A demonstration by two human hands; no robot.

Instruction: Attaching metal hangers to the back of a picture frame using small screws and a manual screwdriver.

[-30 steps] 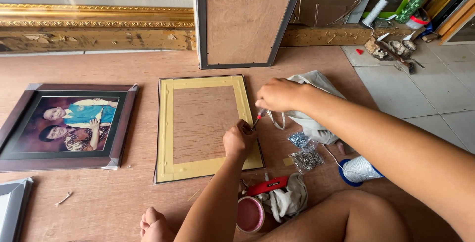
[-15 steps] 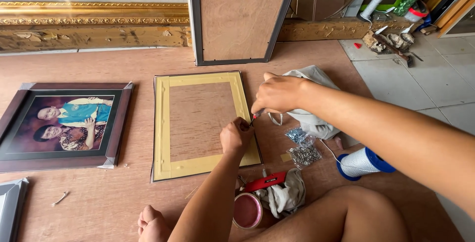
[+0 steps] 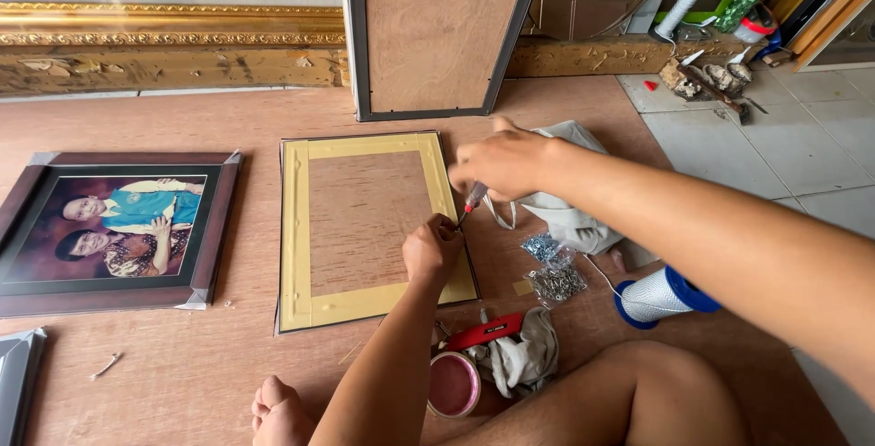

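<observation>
A person sits on the wooden floor [image 3: 182,373]. A yellow-edged frame back [image 3: 369,227] lies flat in front of them. The right hand [image 3: 499,164] is closed around a small red-handled tool [image 3: 474,198], and the tip points down at the frame's right edge. The left hand [image 3: 432,250] is curled, fingers pinched together, resting on that same edge just under the tool. Whether it holds something tiny, I cannot tell. A framed photo [image 3: 114,232] lies to the left. Near the right are a pile of small metal bits [image 3: 551,273], a grey cloth [image 3: 570,214], a spool of white string [image 3: 661,296] and a roll of tape [image 3: 453,385].
</observation>
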